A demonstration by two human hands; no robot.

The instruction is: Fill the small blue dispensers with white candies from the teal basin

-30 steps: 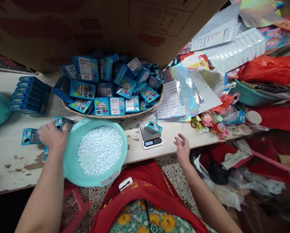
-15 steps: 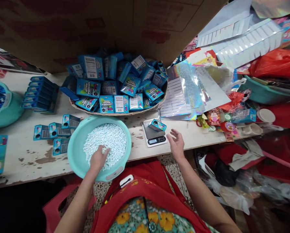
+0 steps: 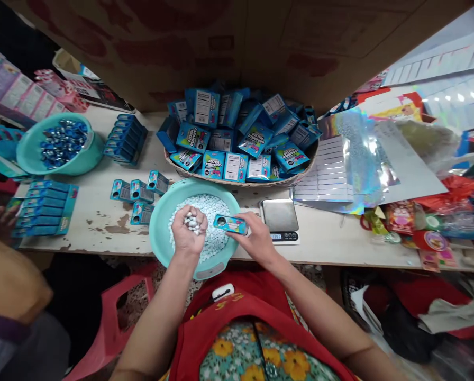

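Heaped basket standing behind turquoise basin, scale sitting at right on bench, your left grip loosely curling around white candies, your right grip pinching blue carton, both hovering above basin

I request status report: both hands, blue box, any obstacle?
Left hand cupping white pieces over turquoise basin. Right hand gripping blue box near basin's right side. No obstacle visible between hands.

"CARAMELO MACIZO" — printed on heaped blue boxes, scale display — digits too small to read
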